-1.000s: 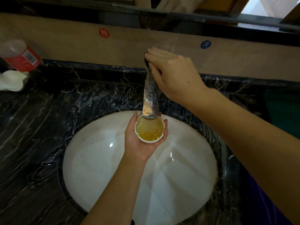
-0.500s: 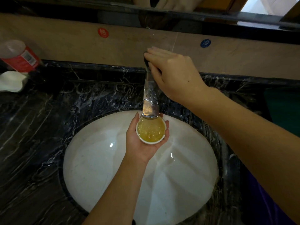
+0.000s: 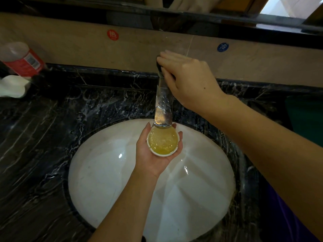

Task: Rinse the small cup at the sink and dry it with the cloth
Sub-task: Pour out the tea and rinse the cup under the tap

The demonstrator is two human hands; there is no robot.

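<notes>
Head view, near to far. Round white ceramic sink basin (image 3: 104, 180) set in black white-veined marble counter (image 3: 35, 137). Above basin, left hand (image 3: 153, 154) cupped palm-up, fingers curled round small white cup (image 3: 162, 143) brimming with bubbly yellowish liquid, right under spout of wet chrome faucet (image 3: 163, 109). Farther back, right hand (image 3: 188, 81) draped over faucet's dark top, fingers loosely closed on it. Far left on counter: crumpled white cloth (image 3: 12, 86), red-labelled clear plastic bottle (image 3: 21, 58) beside it.
</notes>
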